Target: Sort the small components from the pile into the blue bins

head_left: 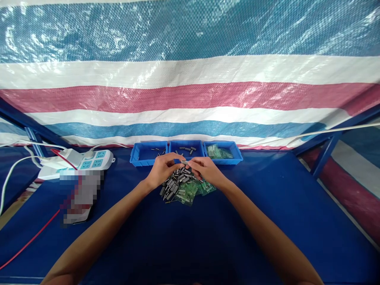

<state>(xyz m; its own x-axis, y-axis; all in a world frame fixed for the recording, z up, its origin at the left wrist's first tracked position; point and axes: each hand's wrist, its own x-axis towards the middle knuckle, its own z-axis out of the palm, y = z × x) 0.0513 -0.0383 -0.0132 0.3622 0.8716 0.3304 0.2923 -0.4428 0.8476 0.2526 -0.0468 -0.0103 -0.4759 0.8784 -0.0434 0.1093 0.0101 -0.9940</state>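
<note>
Above a pile of loose parts, my two hands meet at a small grey piece (185, 162), too small to name closely. My left hand (162, 169) pinches its left end between thumb and forefinger. The fingers of my right hand (206, 170) are closed on its right end. Below them lies a heap of short dark grey cylinders (170, 188), some with thin metal shafts. Against the heap's right side are small clear, greenish plastic packets (187, 193) with slim pieces inside. My hands hide part of the heap.
Behind my hands stand three joined blue bins: the left bin (142, 161) holds thin metal pieces, the middle bin (175, 143) dark grey ones, the right bin (237, 161) packets. At left are a power strip (101, 160), a blurred phone-like object (78, 215) and a red cable (38, 235).
</note>
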